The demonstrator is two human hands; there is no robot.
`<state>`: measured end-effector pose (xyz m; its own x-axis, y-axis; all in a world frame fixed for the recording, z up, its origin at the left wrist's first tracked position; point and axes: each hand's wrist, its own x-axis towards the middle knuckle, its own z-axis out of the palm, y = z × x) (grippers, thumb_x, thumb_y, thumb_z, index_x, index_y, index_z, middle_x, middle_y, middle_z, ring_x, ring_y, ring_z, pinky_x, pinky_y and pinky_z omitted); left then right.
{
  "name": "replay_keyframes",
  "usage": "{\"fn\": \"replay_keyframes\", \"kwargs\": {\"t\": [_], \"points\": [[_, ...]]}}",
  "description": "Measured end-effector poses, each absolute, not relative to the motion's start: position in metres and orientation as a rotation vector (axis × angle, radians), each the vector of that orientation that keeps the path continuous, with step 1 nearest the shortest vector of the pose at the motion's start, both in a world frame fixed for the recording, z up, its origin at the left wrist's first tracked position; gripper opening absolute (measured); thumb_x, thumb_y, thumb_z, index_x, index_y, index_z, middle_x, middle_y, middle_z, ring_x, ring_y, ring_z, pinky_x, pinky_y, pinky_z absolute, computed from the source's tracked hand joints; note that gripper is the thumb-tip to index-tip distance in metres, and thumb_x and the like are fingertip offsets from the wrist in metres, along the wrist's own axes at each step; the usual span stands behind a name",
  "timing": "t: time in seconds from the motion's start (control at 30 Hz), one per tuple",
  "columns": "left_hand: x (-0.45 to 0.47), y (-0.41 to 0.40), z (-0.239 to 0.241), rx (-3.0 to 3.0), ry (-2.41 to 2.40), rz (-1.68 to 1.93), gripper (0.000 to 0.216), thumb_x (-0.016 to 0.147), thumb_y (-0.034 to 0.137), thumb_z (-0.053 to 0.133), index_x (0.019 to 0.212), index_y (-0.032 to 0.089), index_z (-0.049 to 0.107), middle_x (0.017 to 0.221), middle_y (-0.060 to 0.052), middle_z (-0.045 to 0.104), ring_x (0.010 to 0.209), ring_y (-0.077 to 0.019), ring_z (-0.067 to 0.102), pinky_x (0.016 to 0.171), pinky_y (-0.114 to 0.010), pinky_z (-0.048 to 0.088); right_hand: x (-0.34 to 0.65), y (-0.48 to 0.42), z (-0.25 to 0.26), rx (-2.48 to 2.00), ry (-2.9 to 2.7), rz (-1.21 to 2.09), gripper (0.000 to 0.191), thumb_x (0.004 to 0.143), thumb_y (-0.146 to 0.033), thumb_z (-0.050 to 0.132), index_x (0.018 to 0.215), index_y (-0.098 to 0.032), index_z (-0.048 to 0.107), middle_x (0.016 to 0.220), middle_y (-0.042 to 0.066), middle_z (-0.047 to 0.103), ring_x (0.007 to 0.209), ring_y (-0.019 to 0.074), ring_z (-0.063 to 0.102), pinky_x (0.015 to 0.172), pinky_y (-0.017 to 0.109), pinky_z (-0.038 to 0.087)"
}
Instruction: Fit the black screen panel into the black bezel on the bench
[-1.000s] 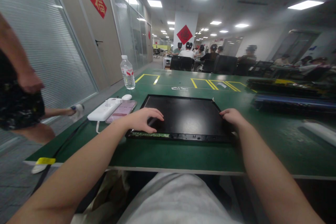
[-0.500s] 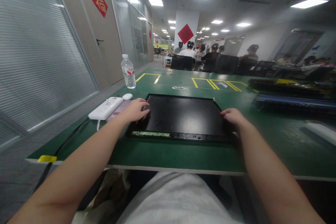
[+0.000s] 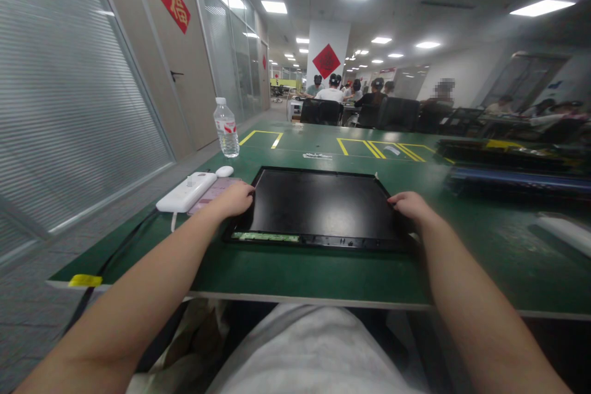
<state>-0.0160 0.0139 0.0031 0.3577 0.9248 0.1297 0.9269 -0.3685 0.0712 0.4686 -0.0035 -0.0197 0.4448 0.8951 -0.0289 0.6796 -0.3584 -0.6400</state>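
A black flat display panel (image 3: 318, 203) lies face up on the green table (image 3: 314, 277). Along its near edge runs a narrow green circuit board (image 3: 265, 237). My left hand (image 3: 237, 198) is closed at the panel's left edge, with the fingers curled and the thumb against the frame. At the opposite side my right hand (image 3: 409, 204) pinches the right edge, its fingertips on the rim and the other fingers partly hidden underneath.
Left of the panel are a white power bank (image 3: 186, 192), a pinkish flat item (image 3: 213, 194), a small white rounded case (image 3: 225, 170) and a water bottle (image 3: 226, 127). Dark panels (image 3: 512, 178) lie at the right, a white bar (image 3: 566, 233) nearer. People (image 3: 330, 92) sit beyond.
My left hand has drawn back slightly to the left, its spread fingers curling from the screen surface onto the panel's edge. My right hand and the panel have hardly moved.
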Motion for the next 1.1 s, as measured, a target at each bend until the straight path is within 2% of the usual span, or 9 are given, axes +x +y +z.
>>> {"fn": "replay_keyframes", "kwargs": {"t": [0.27,0.47,0.53,0.63,0.7,0.77,0.9,1.0,1.1], "points": [[-0.018,0.017,-0.002,-2.498,-1.902,-0.293,0.042,0.079,0.017,0.051,0.114,0.018,0.074,0.118,-0.014,0.076,0.111,-0.029,0.07,0.096,-0.034,0.053,0.472,-0.001,-0.022,-2.161,-1.362,0.485,0.031,0.067,0.001,0.065,0.086,-0.017,0.082,0.088,0.008,0.078,0.08,0.02,0.07,0.075,0.026,0.052],[-0.016,0.014,0.002,-2.412,-1.952,-0.196,0.03,0.087,0.021,0.051,0.108,0.016,0.073,0.116,-0.018,0.075,0.112,-0.0324,0.07,0.097,-0.036,0.053,0.471,-0.002,-0.02,-2.189,-1.405,0.501,0.039,0.067,0.002,0.061,0.095,-0.015,0.082,0.091,0.009,0.078,0.08,0.0201,0.071,0.077,0.026,0.052],[-0.014,0.01,0.004,-2.412,-2.004,-0.221,0.039,0.089,0.02,0.05,0.124,0.014,0.067,0.123,-0.019,0.073,0.116,-0.0324,0.068,0.099,-0.037,0.052,0.47,-0.004,-0.019,-2.198,-1.406,0.503,0.039,0.068,0.003,0.061,0.096,-0.014,0.082,0.093,0.009,0.078,0.08,0.0201,0.071,0.076,0.026,0.052],[-0.013,0.007,0.005,-2.425,-2.101,-0.35,0.065,0.089,0.018,0.052,0.154,0.014,0.04,0.133,-0.02,0.068,0.12,-0.0325,0.067,0.097,-0.039,0.053,0.468,-0.005,-0.018,-2.202,-1.381,0.516,0.04,0.069,0.002,0.06,0.098,-0.015,0.082,0.093,0.009,0.078,0.079,0.0195,0.071,0.075,0.026,0.052],[-0.016,0.007,0.003,-2.442,-2.112,-0.426,0.073,0.087,0.015,0.053,0.157,0.018,0.033,0.132,-0.018,0.069,0.118,-0.0323,0.068,0.095,-0.039,0.054,0.467,-0.005,-0.018,-2.197,-1.379,0.509,0.039,0.069,0.002,0.06,0.097,-0.015,0.082,0.093,0.009,0.078,0.079,0.0192,0.071,0.075,0.025,0.052],[-0.02,0.011,-0.001,-2.462,-2.1,-0.53,0.072,0.083,0.013,0.055,0.153,0.02,0.039,0.125,-0.016,0.073,0.114,-0.0311,0.07,0.092,-0.038,0.055,0.467,-0.005,-0.019,-2.186,-1.387,0.51,0.039,0.069,0.003,0.06,0.096,-0.014,0.081,0.093,0.009,0.078,0.078,0.0192,0.07,0.075,0.026,0.052],[-0.025,0.018,-0.008,-2.573,-2.201,-0.954,0.07,0.077,0.008,0.058,0.143,0.022,0.041,0.105,-0.01,0.078,0.093,-0.0271,0.076,0.076,-0.035,0.059,0.468,-0.004,-0.021,-2.171,-1.377,0.52,0.036,0.069,0.003,0.06,0.093,-0.014,0.081,0.088,0.009,0.078,0.076,0.0191,0.07,0.072,0.025,0.051],[-0.018,0.016,-0.005,-2.456,-2.501,-1.552,0.073,0.071,0.001,0.063,0.136,0.023,0.04,0.101,-0.01,0.078,0.078,-0.0253,0.076,0.064,-0.033,0.059,0.469,-0.003,-0.021,-2.177,-1.337,0.484,0.031,0.068,0.002,0.062,0.086,-0.014,0.081,0.087,0.008,0.078,0.077,0.0194,0.07,0.072,0.025,0.05],[-0.007,0.009,0.004,-2.197,-2.552,-2.208,0.071,0.064,-0.004,0.069,0.125,0.024,0.046,0.105,-0.009,0.078,0.067,-0.022,0.074,0.058,-0.031,0.059,0.47,-0.004,-0.021,-2.171,-1.274,0.498,0.03,0.066,0.003,0.063,0.083,-0.014,0.081,0.084,0.009,0.077,0.076,0.0198,0.07,0.071,0.025,0.05]]}}
